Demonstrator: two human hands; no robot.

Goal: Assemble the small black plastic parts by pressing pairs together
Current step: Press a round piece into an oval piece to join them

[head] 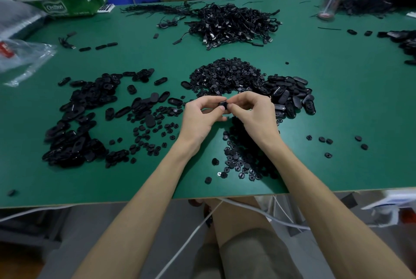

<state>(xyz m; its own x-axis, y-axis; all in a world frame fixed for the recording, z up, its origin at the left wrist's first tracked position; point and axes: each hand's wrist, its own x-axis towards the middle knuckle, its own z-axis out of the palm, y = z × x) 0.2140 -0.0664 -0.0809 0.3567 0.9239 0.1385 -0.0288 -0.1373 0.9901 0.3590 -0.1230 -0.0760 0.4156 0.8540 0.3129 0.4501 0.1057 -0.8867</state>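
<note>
Near edge of the green table (112, 179): loose round black parts (243, 161), scattered. Above them, the left hand (202, 112) and right hand (252, 110) meet, and both pinch one small black part (223, 105) between curled fingertips, clear of the table. Whether a pair is seated cannot be told. Oval shells (76, 125) lie left, more oval pieces (292, 96) right, and a round-part heap (225, 76) lies beyond. Far: a cable heap (231, 24). Judged by the pile sizes, most assembly remains.
</note>
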